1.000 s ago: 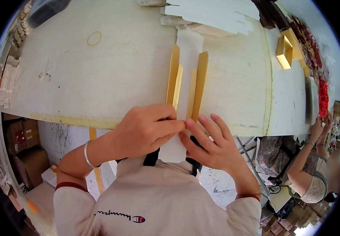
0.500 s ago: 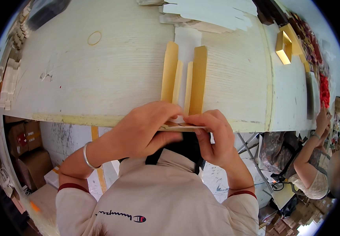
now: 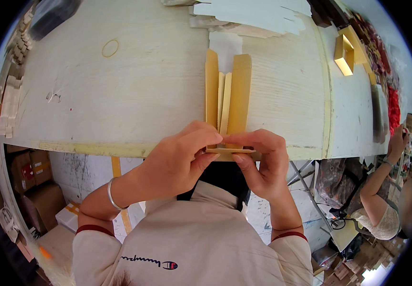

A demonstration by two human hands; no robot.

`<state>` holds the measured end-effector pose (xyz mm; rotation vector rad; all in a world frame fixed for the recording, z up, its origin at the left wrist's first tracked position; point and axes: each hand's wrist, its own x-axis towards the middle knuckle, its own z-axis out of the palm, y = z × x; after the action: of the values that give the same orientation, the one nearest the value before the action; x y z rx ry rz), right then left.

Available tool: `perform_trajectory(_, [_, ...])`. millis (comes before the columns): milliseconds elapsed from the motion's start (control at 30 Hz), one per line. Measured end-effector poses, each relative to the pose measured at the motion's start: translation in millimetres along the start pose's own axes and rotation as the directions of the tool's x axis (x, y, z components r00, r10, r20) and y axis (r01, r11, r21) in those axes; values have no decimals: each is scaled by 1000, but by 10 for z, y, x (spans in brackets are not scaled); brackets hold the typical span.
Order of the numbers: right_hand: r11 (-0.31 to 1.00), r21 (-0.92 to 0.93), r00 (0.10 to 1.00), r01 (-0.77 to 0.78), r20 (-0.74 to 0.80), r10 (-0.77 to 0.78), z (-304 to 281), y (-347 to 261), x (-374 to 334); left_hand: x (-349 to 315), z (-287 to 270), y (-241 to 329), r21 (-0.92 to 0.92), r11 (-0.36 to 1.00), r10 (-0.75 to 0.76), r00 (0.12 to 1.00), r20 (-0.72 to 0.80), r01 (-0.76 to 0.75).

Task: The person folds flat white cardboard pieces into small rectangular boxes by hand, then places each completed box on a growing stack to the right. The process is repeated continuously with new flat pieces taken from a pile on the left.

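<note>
The gold card piece lies lengthwise at the near edge of the table, in the middle, its long sides running away from you and its near end just under your fingers. Your left hand pinches the left part of that end and your right hand grips the right part, thumbs on the near side, fingertips of both hands almost meeting over the centre; exactly what lies under them is hidden. Judging this as a fold at the near flap, press evenly with both thumbs so that the crease runs straight across rather than skewing to one side. Watch the two narrow inner strips: they lean close together between the left wall and the broader right wall, and a hard squeeze could buckle them or pull the walls out of line. Work from the centre outward, lightly, since thin card probably marks easily at its corners.
</note>
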<state>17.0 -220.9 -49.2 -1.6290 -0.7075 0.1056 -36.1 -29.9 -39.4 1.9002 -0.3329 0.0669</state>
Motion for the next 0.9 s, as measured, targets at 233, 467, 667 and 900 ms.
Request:
perform_trajectory(233, [914, -355, 979, 196, 117, -165, -33, 4, 38, 7, 43, -34, 180, 980, 99, 990, -97, -80])
perform_trajectory(467, [791, -502, 935, 350, 137, -326, -16, 77, 23, -40, 39, -55, 631, 730, 386, 920, -63, -263])
perform_trajectory(667, [442, -746, 852, 498, 325, -411, -8, 15, 28, -23, -19, 129, 847, 422, 318, 928, 196, -323])
perform_trajectory(900, [853, -476, 913, 214, 408, -1, -143, -146, 239, 113, -102, 213, 610, 776, 10, 970, 245, -162])
